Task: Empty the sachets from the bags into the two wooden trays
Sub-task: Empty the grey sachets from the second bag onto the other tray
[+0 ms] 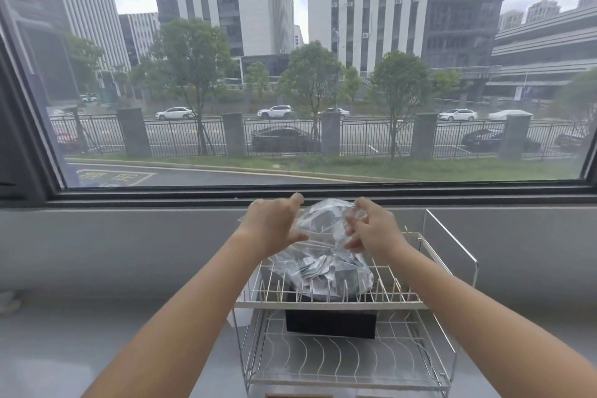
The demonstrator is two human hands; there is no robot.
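wire rack (326,304) | crinkled clear bag (326,245) of silvery sachets (318,271) | left hand (274,223), right hand (371,229) both gripping bag

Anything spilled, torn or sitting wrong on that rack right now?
Nothing looks spilled or torn. Both hands, left hand and right hand, hold the clear bag of sachets above the wire rack.

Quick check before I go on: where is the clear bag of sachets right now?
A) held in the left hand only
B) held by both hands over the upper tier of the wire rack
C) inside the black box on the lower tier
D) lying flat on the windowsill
B: the left hand and right hand both grip the clear bag above the wire rack upper tier.
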